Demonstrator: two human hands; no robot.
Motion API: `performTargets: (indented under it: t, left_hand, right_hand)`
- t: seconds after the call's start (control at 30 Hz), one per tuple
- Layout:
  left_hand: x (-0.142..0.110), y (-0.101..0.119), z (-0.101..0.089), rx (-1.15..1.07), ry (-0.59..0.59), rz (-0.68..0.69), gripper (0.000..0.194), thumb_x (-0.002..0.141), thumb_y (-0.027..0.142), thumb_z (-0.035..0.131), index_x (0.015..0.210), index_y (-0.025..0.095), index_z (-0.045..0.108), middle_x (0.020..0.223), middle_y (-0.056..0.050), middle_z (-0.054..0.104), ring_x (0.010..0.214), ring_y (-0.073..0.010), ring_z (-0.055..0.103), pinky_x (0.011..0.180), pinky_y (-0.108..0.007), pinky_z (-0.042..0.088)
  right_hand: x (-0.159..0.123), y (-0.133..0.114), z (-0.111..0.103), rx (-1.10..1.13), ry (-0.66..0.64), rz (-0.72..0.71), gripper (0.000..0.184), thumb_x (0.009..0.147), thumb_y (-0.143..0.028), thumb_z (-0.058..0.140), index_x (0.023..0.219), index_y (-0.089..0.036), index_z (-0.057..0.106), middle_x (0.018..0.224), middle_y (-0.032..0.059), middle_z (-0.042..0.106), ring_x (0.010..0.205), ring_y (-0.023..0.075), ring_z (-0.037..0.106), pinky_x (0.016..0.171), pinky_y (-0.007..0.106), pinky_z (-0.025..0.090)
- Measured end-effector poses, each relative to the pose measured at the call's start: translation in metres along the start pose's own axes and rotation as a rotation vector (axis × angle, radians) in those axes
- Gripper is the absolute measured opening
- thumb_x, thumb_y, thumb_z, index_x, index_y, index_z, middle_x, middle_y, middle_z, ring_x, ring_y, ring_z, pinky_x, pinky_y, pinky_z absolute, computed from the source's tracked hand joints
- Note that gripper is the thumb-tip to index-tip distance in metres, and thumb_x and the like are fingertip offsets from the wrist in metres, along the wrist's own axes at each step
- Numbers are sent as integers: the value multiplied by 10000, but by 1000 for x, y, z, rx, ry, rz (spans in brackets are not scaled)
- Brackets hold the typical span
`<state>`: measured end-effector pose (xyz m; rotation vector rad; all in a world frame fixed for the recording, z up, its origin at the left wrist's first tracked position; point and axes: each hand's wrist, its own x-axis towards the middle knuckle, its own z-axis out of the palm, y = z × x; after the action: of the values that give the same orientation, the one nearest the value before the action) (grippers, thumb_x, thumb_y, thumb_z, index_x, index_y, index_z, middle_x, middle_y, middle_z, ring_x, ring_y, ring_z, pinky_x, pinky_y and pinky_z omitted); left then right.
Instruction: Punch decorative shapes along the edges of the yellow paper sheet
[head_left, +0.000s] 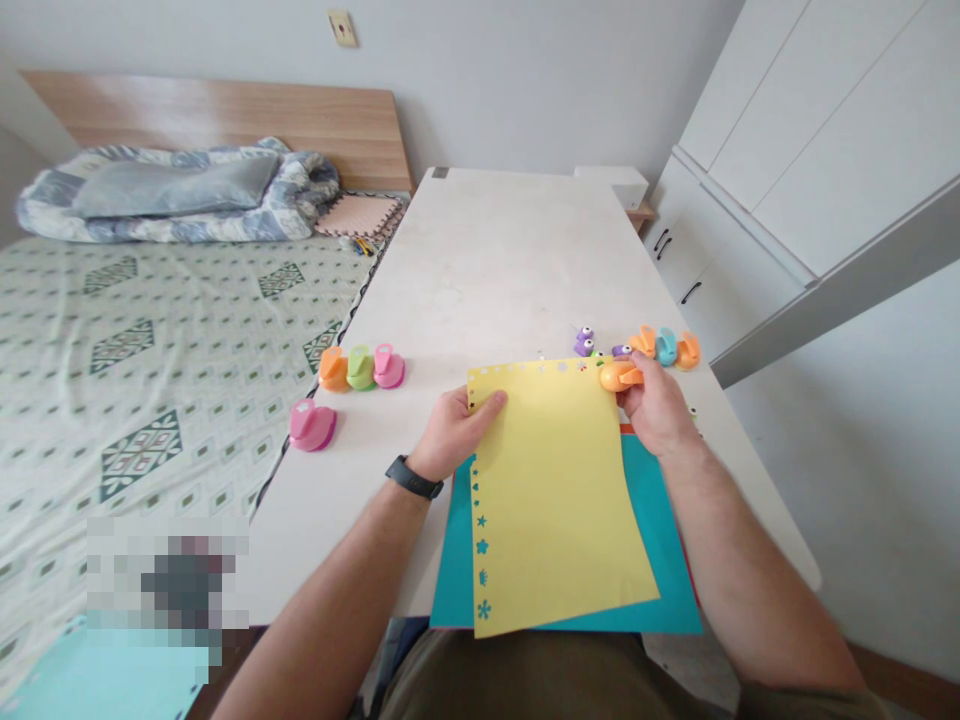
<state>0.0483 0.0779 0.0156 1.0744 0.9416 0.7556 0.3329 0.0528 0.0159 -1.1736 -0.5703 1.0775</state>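
A yellow sheet of paper (555,480) is raised over the table, with shaped holes along its left and top edges. My left hand (454,430) pinches its left edge near the top, thumb on the front face. At the top right corner, my right hand (651,405) grips an orange craft punch (619,376), which sits on the sheet's edge. Whether its lever is pressed down I cannot tell. Under the yellow sheet lies teal paper (652,520), with a red edge showing beneath it.
On the left of the white table (517,250) stand orange, green (361,367) and pink punches, with another pink punch (312,425) nearer me. Orange and blue punches (665,347) and purple ones with eyes (584,341) stand right. A bed (225,300) adjoins the table's left side.
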Motion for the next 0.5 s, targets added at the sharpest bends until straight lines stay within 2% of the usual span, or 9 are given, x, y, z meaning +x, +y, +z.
performTargets:
  t: [0.27,0.5]
  left_hand:
    - [1,-2,-1,3,25,-5,584,796,599,808,1164,149,749,1065,-133,807,860,-314,794,736,-393,648]
    - [2,-4,-2,7,31,-2,589,823,586,784,1202,140,725,1072,-138,804,851,-303,791,725,-386,646]
  right_hand:
    - [-1,2,-3,-32,-35,1,318,826,-536,781,903,-228,761,930,30,740,850,213,686,719,342,571]
    - [1,4,-7,-81,-47,6,315,814,-521,794,938,-233,774,886,23,713,747,191,649,600,315,530]
